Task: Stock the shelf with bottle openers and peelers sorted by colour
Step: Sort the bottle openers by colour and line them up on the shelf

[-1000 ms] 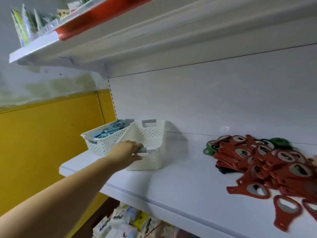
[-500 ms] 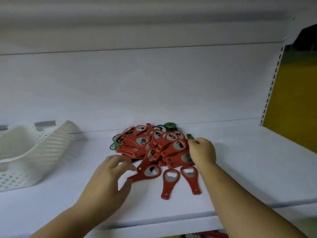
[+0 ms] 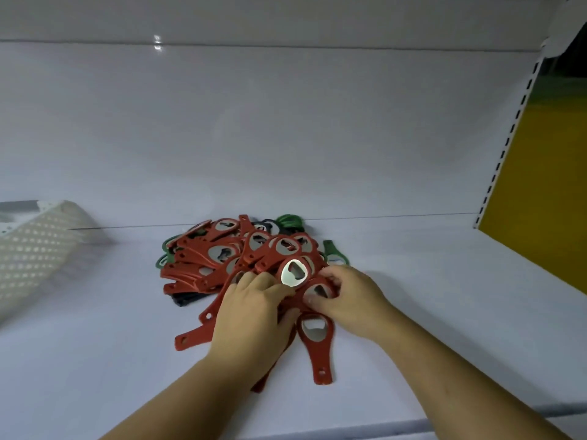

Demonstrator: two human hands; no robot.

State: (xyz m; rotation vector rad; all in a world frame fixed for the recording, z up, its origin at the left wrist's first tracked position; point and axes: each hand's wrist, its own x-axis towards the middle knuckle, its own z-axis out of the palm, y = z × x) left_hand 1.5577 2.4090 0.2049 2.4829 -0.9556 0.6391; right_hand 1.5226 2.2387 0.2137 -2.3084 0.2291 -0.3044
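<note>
- The left hand [image 3: 254,315] lies on the near side of the pile of red bottle openers [image 3: 222,258], its fingers curled round a bunch of handles. The right hand [image 3: 352,300] has fingers and thumb curled round the head of one opener at the pile's near right.
- The pile sits mid-way along the white shelf [image 3: 428,344]. Green bottle openers [image 3: 289,220] poke out at its back and right, and a dark one [image 3: 184,300] lies under its front left.
- The likely slip is a mixed grab: the handles overlap, so a green or dark one could ride along in a red bunch.
- The flat handles are stacked loosely, so a big handful may fan out and shed pieces.
- One loose red opener [image 3: 317,344] points its handle at the front edge, and a sweep of the wrist could knock it off.
- The white basket [image 3: 38,249] at the left shows only one corner, and its inside is hidden.
- No peelers show here.
</note>
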